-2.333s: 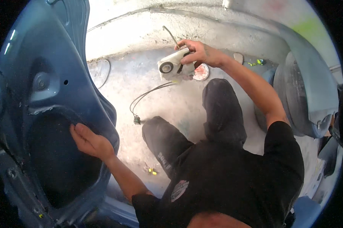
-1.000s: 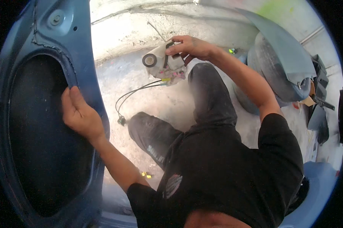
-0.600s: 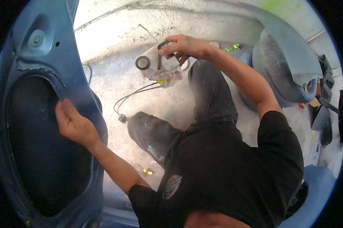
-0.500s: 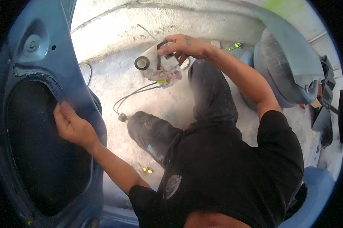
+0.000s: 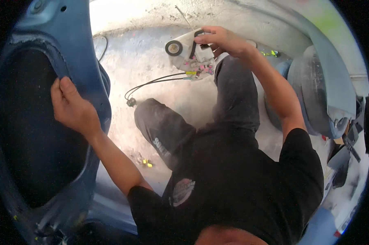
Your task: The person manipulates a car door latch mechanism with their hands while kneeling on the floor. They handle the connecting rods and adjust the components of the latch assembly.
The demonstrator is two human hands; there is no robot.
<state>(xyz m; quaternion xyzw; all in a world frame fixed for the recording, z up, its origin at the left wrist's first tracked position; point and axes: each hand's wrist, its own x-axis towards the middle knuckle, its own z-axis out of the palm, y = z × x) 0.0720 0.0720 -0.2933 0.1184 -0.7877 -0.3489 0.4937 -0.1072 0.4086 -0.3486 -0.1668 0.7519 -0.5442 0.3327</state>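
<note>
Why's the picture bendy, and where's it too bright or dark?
Head view: the fisheye lens bends the blue metal panel near the rim; head view: glare washes out the rough white wall; head view: the panel's dark oval area shows little detail.

The white mechanism [image 5: 185,60] tilts, its black-ringed round end [image 5: 174,48] leftward, pink patches below, a thin rod [image 5: 184,16] sticking up; two black cables [image 5: 164,76] curve leftward from it. Left stands the blue panel [image 5: 84,61] with a large dark opening [image 5: 31,126].
</note>
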